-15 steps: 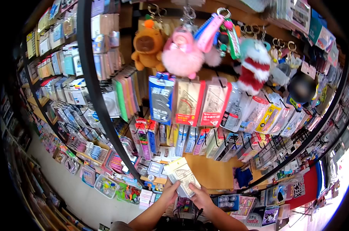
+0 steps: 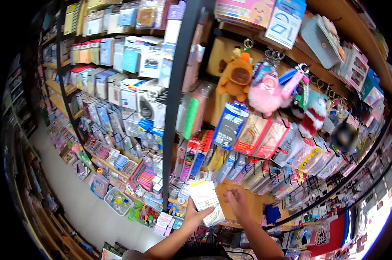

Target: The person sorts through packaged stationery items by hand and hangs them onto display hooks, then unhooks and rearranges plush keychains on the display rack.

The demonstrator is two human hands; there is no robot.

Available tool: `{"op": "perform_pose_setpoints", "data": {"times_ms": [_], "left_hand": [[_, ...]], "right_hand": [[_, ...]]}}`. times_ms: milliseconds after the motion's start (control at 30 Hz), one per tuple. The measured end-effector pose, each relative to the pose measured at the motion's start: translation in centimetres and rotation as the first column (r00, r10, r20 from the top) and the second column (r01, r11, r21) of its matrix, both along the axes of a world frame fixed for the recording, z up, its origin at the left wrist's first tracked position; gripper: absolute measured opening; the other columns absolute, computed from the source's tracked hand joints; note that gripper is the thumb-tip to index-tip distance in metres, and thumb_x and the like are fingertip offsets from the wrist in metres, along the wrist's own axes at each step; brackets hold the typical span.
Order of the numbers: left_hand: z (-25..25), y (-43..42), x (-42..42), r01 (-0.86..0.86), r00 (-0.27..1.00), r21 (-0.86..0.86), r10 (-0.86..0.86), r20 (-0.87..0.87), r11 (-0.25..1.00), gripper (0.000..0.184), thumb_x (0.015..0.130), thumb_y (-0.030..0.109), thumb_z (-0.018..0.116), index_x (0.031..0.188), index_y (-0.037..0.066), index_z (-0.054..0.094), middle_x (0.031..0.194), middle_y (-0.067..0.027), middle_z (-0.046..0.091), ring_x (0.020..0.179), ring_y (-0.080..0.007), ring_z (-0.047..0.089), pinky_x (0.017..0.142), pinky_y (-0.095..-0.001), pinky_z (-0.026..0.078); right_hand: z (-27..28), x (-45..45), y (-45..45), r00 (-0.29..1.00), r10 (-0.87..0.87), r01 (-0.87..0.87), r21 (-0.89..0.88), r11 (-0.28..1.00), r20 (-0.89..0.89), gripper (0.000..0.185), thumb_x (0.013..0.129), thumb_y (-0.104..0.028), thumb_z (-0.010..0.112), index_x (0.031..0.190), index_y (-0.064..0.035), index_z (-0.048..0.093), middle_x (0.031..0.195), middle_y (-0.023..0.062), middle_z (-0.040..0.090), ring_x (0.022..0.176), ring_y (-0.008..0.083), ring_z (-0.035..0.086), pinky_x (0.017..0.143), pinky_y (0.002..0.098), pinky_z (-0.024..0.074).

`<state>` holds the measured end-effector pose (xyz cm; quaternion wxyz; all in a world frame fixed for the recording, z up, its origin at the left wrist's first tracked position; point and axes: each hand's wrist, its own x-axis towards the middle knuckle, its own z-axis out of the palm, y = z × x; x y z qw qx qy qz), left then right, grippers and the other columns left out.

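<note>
My left hand [image 2: 196,215] grips a flat ruler-set packet [image 2: 206,198], with the thumb lying across its lower front. The packet is pale cream with a yellow top edge and printed ruler and protractor shapes. To its right, my right hand [image 2: 238,203] is raised apart from it, fingers curled in and nothing visible in them. Above the hands hang similar packets: a blue ruler packet [image 2: 231,126] and a red-and-cream ruler packet [image 2: 251,134].
A black upright post [image 2: 173,108] divides the racks. Plush keychains, such as a brown capybara [image 2: 235,80] and a pink fluffy one [image 2: 265,97], hang above. A clear bin [image 2: 118,201] stands low at the left. A wooden shelf board [image 2: 252,208] lies behind my right hand.
My right hand has let go of the packet and moved up to the right. My left hand now holds the packet alone. The view has turned left, so the racks appear shifted right.
</note>
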<state>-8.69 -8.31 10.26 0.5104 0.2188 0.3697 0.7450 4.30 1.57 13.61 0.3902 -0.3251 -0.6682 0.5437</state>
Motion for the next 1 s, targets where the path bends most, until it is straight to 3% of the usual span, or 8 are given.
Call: {"op": "perform_pose_setpoints", "data": {"times_ms": [167,267,567,600,700,767,867,1000], "left_hand": [[0.5,-2.0,-2.0,-0.058,0.996,0.013,0.058,-0.064,0.998,0.068,0.068,-0.003,0.07,0.124,0.003,0.032,0.113,-0.0112,0.051,0.103,-0.0203,0.054,0.087,-0.0332,0.045],[0.3,-3.0,-2.9,-0.105,0.991,0.048,0.108,-0.081,0.993,0.067,0.068,-0.003,0.07,0.123,0.002,0.032,0.114,-0.0116,0.051,0.104,-0.0205,0.053,0.088,-0.0331,0.045],[-0.5,-4.6,-3.8,-0.199,0.974,0.042,0.202,-0.098,0.979,0.07,0.066,0.0,0.074,0.122,0.0,0.031,0.112,-0.0124,0.052,0.102,-0.019,0.054,0.084,-0.0313,0.046],[-0.4,-4.6,-3.7,-0.201,0.975,0.048,0.204,-0.087,0.978,0.071,0.066,0.0,0.074,0.123,0.001,0.031,0.112,-0.0123,0.052,0.102,-0.019,0.054,0.084,-0.0313,0.046],[0.5,-4.8,-2.8,-0.232,0.972,0.052,0.233,-0.011,0.971,0.063,0.071,0.002,0.07,0.123,0.0,0.034,0.111,-0.0112,0.054,0.102,-0.0201,0.055,0.085,-0.0324,0.047],[0.3,-5.3,-2.5,-0.129,0.966,0.06,0.111,0.235,0.99,0.056,0.075,0.004,0.066,0.123,0.0,0.037,0.112,-0.0111,0.054,0.102,-0.0216,0.056,0.086,-0.0341,0.046],[-1.2,-5.2,-2.2,-0.072,0.832,0.096,0.006,0.555,0.993,0.052,0.078,0.013,0.058,0.125,-0.001,0.04,0.117,-0.0163,0.054,0.106,-0.0304,0.055,0.091,-0.0437,0.044],[-2.5,-4.4,-1.5,-0.136,0.756,0.174,-0.011,0.654,0.975,0.055,0.076,0.016,0.054,0.126,-0.002,0.039,0.116,-0.0196,0.054,0.105,-0.0347,0.055,0.093,-0.0504,0.041]], "right_hand": [[3.5,-6.0,-0.9,0.983,0.17,-0.169,-0.018,0.985,0.068,0.01,0.084,-0.007,0.061,0.089,-0.0018,0.053,0.078,0.0006,0.057,0.069,0.0055,0.052,0.06,0.0206,0.0425],[3.0,-7.8,-1.3,0.962,0.271,-0.265,-0.103,0.959,0.044,0.006,0.085,-0.005,0.058,0.087,-0.0023,0.054,0.079,-0.001,0.057,0.07,0.004,0.052,0.063,0.0183,0.0417],[1.9,-9.7,-1.9,0.936,0.349,-0.35,-0.002,0.937,0.052,0.008,0.089,-0.006,0.05,0.088,0.0009,0.054,0.075,0.0024,0.056,0.069,0.0062,0.051,0.062,0.0211,0.0421],[2.3,-9.5,-1.9,0.931,0.365,-0.363,-0.079,0.929,0.021,0.009,0.09,-0.006,0.049,0.089,0.0009,0.054,0.076,0.0024,0.056,0.07,0.0067,0.051,0.062,0.021,0.0423],[3.2,-8.5,-1.8,0.919,0.39,-0.391,-0.225,0.892,-0.053,0.009,0.09,-0.007,0.049,0.094,0.0002,0.054,0.079,0.0021,0.057,0.072,0.0077,0.053,0.064,0.021,0.043],[3.0,-7.7,-1.7,0.917,0.394,-0.399,-0.218,0.891,-0.07,0.01,0.09,-0.007,0.05,0.097,-0.0013,0.054,0.081,0.0017,0.058,0.073,0.008,0.054,0.064,0.0213,0.0439],[2.0,-6.1,-2.2,0.931,0.364,-0.363,-0.048,0.931,0.013,0.012,0.089,-0.008,0.052,0.099,-0.0021,0.053,0.082,0.0009,0.057,0.074,0.0071,0.053,0.064,0.0202,0.0434],[0.7,-3.2,-2.8,0.926,0.36,-0.368,0.06,0.928,0.112,0.017,0.084,-0.005,0.059,0.1,-0.0016,0.053,0.085,0.0013,0.055,0.075,0.0065,0.052,0.066,0.0194,0.0436]]}}
